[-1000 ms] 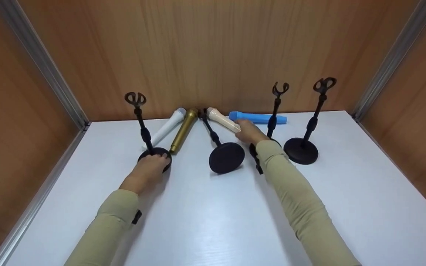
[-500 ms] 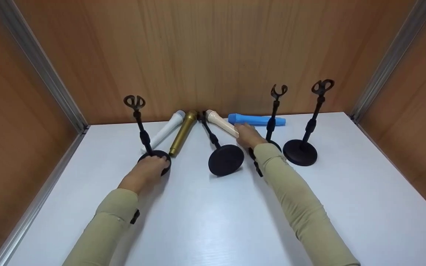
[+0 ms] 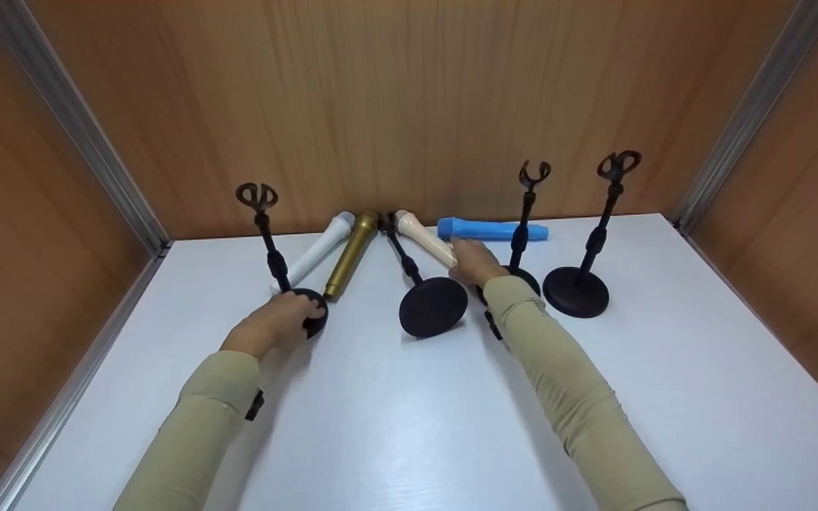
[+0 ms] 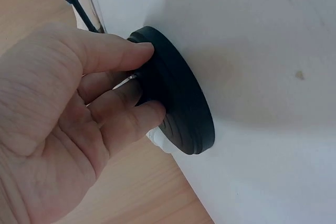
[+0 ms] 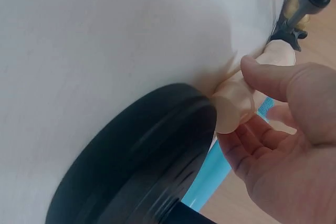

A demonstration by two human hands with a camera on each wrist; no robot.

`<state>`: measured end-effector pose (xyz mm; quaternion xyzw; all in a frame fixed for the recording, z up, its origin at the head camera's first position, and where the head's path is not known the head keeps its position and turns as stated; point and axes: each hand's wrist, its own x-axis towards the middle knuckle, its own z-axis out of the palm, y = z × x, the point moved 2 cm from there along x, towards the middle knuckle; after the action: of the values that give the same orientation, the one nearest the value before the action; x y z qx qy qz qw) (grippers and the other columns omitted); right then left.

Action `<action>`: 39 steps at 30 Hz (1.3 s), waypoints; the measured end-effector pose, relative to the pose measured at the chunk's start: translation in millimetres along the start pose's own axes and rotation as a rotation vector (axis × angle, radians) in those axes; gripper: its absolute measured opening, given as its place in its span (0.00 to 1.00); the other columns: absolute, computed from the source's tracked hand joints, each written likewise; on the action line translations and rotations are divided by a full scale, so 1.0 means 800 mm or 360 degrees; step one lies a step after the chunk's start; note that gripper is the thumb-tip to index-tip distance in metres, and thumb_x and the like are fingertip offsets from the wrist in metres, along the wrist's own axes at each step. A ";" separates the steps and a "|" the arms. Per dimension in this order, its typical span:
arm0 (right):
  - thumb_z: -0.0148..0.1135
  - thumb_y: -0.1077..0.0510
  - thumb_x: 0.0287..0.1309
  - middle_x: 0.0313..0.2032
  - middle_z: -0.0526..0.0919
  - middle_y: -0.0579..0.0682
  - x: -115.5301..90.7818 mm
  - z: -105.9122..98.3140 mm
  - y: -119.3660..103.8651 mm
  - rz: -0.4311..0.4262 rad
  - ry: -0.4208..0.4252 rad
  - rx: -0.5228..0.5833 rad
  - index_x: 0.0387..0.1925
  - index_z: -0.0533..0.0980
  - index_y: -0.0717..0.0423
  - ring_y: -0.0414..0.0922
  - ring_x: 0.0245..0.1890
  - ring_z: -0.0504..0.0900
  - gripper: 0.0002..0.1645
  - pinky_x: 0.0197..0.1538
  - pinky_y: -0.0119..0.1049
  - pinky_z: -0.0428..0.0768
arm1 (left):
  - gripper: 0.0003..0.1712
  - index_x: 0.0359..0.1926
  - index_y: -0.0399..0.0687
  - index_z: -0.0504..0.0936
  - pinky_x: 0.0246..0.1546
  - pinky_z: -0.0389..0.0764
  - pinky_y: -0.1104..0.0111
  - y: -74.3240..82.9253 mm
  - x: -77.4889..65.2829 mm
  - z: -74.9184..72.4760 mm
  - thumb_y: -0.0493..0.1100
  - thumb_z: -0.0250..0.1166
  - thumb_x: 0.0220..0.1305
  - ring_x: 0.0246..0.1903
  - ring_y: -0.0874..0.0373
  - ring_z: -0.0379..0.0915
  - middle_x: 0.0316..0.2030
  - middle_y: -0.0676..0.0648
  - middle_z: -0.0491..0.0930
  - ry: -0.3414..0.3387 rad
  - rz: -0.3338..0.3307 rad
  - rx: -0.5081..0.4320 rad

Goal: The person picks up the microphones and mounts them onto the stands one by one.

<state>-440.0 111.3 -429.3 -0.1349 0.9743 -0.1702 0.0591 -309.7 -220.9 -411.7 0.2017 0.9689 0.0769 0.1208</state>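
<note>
My left hand [image 3: 274,323] grips the leftmost black microphone stand [image 3: 276,262] low down. In the left wrist view, its thumb and fingers close around the middle of the round base [image 4: 191,98]. That stand is upright, its clip bare. My right hand [image 3: 478,262] pinches the lower end of a cream microphone [image 3: 423,238], thumb on one side and fingers on the other in the right wrist view. The cream microphone's head points to the back wall. Left of it, a black stand [image 3: 434,306] lies tipped over, the underside of its base facing me.
A white microphone [image 3: 320,248] and a gold microphone [image 3: 352,255] lie behind the left stand. Along the wall lies a blue microphone [image 3: 494,231]. Two upright stands, one [image 3: 519,238] beside my right wrist and another [image 3: 596,241] farther right, have bare clips. A wooden wall [image 3: 409,106] closes the back.
My left wrist has lifted slightly. My right hand has drawn a little toward me at the cream microphone's end. The stands and other microphones look the same.
</note>
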 end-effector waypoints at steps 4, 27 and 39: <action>0.67 0.60 0.63 0.52 0.78 0.60 -0.002 -0.003 0.000 0.0025 -0.0053 0.0045 0.65 0.68 0.62 0.53 0.51 0.75 0.31 0.57 0.48 0.76 | 0.17 0.51 0.47 0.87 0.39 0.76 0.59 -0.001 0.000 0.002 0.28 0.66 0.64 0.38 0.52 0.72 0.41 0.46 0.80 0.0000 0.0010 0.0012; 0.60 0.55 0.72 0.72 0.65 0.60 -0.032 -0.039 0.006 0.0142 -0.0233 0.0721 0.82 0.42 0.48 0.55 0.67 0.70 0.49 0.67 0.54 0.70 | 0.15 0.49 0.43 0.86 0.37 0.76 0.58 0.002 0.002 0.002 0.27 0.65 0.64 0.35 0.52 0.72 0.38 0.45 0.81 0.0030 0.0076 0.0088; 0.58 0.57 0.74 0.70 0.66 0.60 -0.046 -0.055 0.002 0.0004 -0.0157 0.0988 0.82 0.35 0.41 0.53 0.63 0.73 0.52 0.64 0.53 0.74 | 0.14 0.43 0.46 0.87 0.35 0.74 0.60 0.002 0.003 0.001 0.26 0.65 0.63 0.33 0.52 0.71 0.34 0.47 0.78 0.0051 0.0102 0.0112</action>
<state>-412.4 136.8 -385.7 -0.1174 0.8720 -0.4526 0.1447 -310.8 -218.2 -412.6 0.2354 0.9659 0.0496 0.0955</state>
